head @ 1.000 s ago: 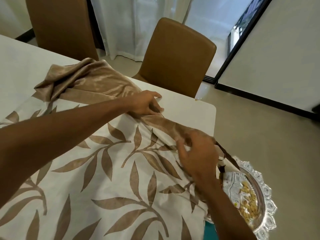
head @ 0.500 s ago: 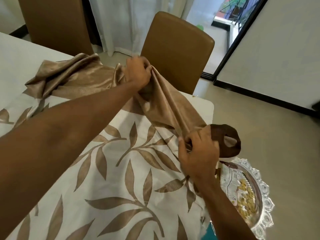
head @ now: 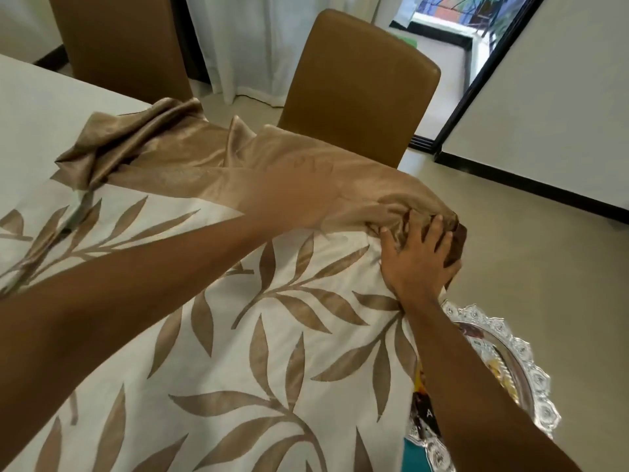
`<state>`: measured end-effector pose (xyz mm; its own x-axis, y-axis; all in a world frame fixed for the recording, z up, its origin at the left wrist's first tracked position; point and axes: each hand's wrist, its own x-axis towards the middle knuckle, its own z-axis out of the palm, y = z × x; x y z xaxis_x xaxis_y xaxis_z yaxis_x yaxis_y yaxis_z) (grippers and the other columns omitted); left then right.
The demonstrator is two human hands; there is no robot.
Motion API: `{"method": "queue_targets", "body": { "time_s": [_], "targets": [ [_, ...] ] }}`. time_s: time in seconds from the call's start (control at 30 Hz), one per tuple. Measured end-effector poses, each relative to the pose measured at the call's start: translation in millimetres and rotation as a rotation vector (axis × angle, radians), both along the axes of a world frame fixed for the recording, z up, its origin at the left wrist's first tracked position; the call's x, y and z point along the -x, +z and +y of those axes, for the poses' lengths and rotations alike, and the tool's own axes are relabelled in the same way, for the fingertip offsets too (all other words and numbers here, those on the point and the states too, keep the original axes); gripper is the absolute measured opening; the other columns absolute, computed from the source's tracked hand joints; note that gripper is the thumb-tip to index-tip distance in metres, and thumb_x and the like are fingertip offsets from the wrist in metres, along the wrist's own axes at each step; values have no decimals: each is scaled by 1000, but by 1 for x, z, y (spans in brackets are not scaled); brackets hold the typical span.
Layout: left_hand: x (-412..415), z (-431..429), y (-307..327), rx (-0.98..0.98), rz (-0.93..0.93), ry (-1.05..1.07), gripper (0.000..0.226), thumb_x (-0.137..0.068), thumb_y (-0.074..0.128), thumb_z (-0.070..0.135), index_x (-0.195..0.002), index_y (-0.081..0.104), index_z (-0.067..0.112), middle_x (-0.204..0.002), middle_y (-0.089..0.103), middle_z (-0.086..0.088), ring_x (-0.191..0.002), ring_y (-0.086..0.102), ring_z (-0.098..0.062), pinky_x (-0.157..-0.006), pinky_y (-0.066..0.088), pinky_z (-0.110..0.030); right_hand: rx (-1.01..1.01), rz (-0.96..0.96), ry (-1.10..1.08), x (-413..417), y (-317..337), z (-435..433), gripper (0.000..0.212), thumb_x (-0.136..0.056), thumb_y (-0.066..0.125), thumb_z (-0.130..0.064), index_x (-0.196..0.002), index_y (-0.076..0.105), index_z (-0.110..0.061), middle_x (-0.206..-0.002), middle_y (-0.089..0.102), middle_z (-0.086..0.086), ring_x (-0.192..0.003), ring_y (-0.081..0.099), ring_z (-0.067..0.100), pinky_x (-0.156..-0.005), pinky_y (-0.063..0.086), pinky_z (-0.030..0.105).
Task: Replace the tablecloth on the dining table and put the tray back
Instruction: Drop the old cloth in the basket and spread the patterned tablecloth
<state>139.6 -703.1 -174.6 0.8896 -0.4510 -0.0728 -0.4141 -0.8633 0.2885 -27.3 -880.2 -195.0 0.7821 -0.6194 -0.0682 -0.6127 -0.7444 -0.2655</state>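
Dining room viewed from above, with a brown chair point(head: 360, 83) standing at the far side of the cream surface point(head: 41, 107) and a white curtain point(head: 238, 46) hanging behind it. The leaf-patterned tablecloth point(head: 238, 335) is lying flat over the near part of the surface, while its tan border is sitting bunched in folds along the far edge, leaving the far left stretch of the surface bare. Judged from this, the laying is running roughly midway. Spreading and squaring the cloth are remaining to be done. The silver tray point(head: 541, 383) is sitting low beside the near right edge, off the surface, and is waiting to be put back; packets are lying in it. The right hand point(head: 418, 260) is reaching to the far right corner, palm down, with fingers spread and curling into a gathered wad of the tan border, gripping it against the corner. The left arm is stretching across the cloth toward the border. The left hand point(head: 292, 199) is showing only as a motion smear, so whether it is gripping the fabric cannot be told.
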Motion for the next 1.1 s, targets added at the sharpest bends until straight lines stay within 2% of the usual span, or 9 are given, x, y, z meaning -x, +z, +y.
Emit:
{"method": "queue_targets", "body": {
  "time_s": [0.1,0.23,0.33,0.5,0.63,0.73,0.83,1.0,1.1],
  "targets": [
    [-1,-5,-11,-78,-13,-17,79,-87,4,81,-157,6,44,-169,1,1,-154,-1,-35,-113,-8,-72,27,-47,7,-19,3,-15,76,-96,30,-73,-160,11,-36,-170,1,7,-155,3,34,-117,10,69],
    [-20,-24,-8,-80,-1,33,81,-86,7,83,-157,12,44,-169,2,-2,-153,-4,-38,-111,-9,-75,57,-196,20,-30,9,-25,67,-99,40,-60,-153,34,-20,-163,25,17,-149,25,38,-117,24,63],
    [-34,-33,-6,-96,29,32,83,-85,8,84,-156,17,43,-168,7,-4,-153,-2,-40,-111,-6,-75,120,-224,106,-15,6,-9,57,-100,39,-58,-145,43,-23,-157,36,14,-142,36,37,-113,31,63],
    [-39,-40,-4,-71,-2,22,68,-96,17,70,-152,35,35,-166,21,-3,-154,5,-34,-111,-4,-74,27,-115,96,25,-6,15,62,-100,33,-64,-154,31,-34,-168,13,3,-153,16,33,-113,31,59],
    [-18,-31,-3,188,-249,-97,43,-99,36,47,-120,69,28,-141,58,2,-144,34,-23,-117,8,-68,-46,-99,44,15,-5,5,69,-98,26,-69,-158,18,-37,-170,2,-1,-153,14,35,-115,33,60],
    [31,-16,-1,314,-200,-191,38,-96,43,46,-112,72,27,-126,68,4,-128,50,-22,-116,20,-59,-70,-72,35,11,-1,4,68,-99,27,-69,-159,14,-39,-170,-1,-3,-154,10,34,-112,34,59],
    [106,10,3,320,-127,-159,31,-91,50,46,-102,74,29,-113,71,7,-114,58,-19,-115,19,-56,-89,-48,32,13,1,3,70,-99,27,-69,-160,13,-38,-170,-3,-1,-155,5,34,-113,31,60],
    [227,66,9,269,60,-21,36,-97,46,49,-121,68,32,-144,55,6,-140,39,-21,-118,11,-65,-267,-23,75,8,11,-3,73,-100,32,-66,-161,16,-29,-170,-7,5,-155,-4,36,-124,11,55],
    [289,101,10,232,136,-2,44,-96,39,57,-129,61,37,-156,41,6,-149,26,-21,-120,5,-64,-318,-106,97,41,22,13,74,-93,32,-69,-151,39,-24,-164,20,9,-149,22,37,-119,27,57]
  ]
}}
